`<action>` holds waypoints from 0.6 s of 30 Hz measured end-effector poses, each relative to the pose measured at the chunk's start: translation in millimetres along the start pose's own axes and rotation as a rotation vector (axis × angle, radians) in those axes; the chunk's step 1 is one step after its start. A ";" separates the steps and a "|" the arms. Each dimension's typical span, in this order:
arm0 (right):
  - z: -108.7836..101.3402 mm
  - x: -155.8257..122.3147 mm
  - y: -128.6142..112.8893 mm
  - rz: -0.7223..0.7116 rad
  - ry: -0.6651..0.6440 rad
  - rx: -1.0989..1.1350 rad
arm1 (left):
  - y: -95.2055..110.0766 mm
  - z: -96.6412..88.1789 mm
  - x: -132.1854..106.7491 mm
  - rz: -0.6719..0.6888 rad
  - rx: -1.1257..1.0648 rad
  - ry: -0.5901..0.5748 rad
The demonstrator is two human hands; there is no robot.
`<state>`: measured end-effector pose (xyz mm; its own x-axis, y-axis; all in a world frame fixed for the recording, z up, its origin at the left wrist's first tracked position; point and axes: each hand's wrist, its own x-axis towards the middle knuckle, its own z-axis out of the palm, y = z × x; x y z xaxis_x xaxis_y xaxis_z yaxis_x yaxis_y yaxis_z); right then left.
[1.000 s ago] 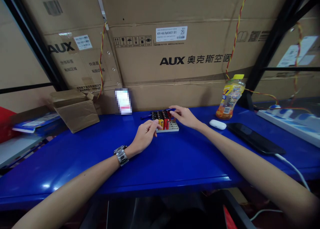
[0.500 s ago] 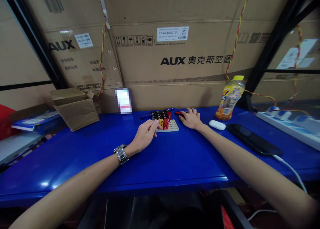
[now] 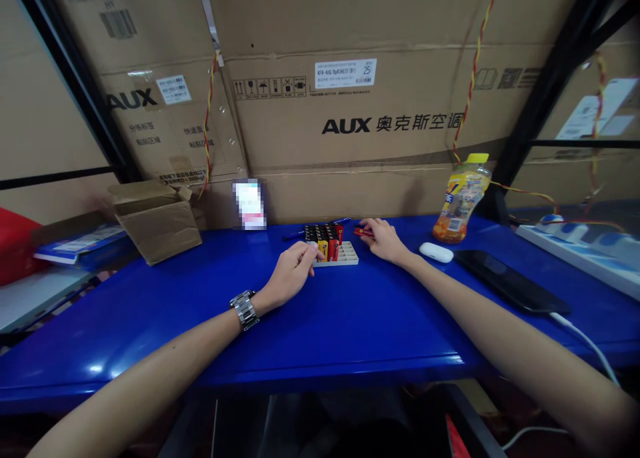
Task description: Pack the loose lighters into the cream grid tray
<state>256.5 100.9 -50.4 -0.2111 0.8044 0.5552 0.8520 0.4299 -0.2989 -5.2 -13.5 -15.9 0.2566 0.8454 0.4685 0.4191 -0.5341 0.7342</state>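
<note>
A pale gridded tray (image 3: pixel 349 254) stands on the blue table, with several upright batteries in its cells. Their tops look black, and the nearest sides show yellow (image 3: pixel 323 248) and red (image 3: pixel 333 249). Closed at the tray's left front corner, my left hand (image 3: pixel 293 270) has its thumb against the near batteries and hides that end. To the right of the tray, my right hand (image 3: pixel 384 240) has its thumb and fingers around a red battery (image 3: pixel 363 232) that lies on its side. A dark blue pen-like thing (image 3: pixel 294 235) lies behind the tray, partly hidden.
A lit phone (image 3: pixel 250 205) leans on the large carton (image 3: pixel 280 138) at the back. An open cardboard box (image 3: pixel 160 225) stands left. On the right are a drink bottle (image 3: pixel 461 198), a white earbud case (image 3: pixel 436 252), a cabled black phone (image 3: pixel 505 281) and a power strip (image 3: pixel 575 251).
My right hand's spread fingers have drawn together around the red battery. My left hand stays at the tray. The whole view has shifted slightly.
</note>
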 end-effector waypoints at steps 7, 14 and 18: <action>-14.9 -3.7 -56.7 -0.112 0.291 0.450 | 0.0 3.9 -1.6 -0.015 -0.089 0.025; -22.5 -29.1 -122.2 -0.304 0.045 0.717 | 0.5 4.1 -1.8 0.113 -0.060 0.003; -21.3 -30.7 -123.6 -0.341 0.010 0.724 | 5.5 2.4 -2.1 0.147 0.009 0.037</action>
<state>167.9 14.3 -14.0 -0.3969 0.5781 0.7129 0.2177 0.8138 -0.5388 -1.3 -18.2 -14.0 0.2834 0.7572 0.5885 0.3876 -0.6517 0.6520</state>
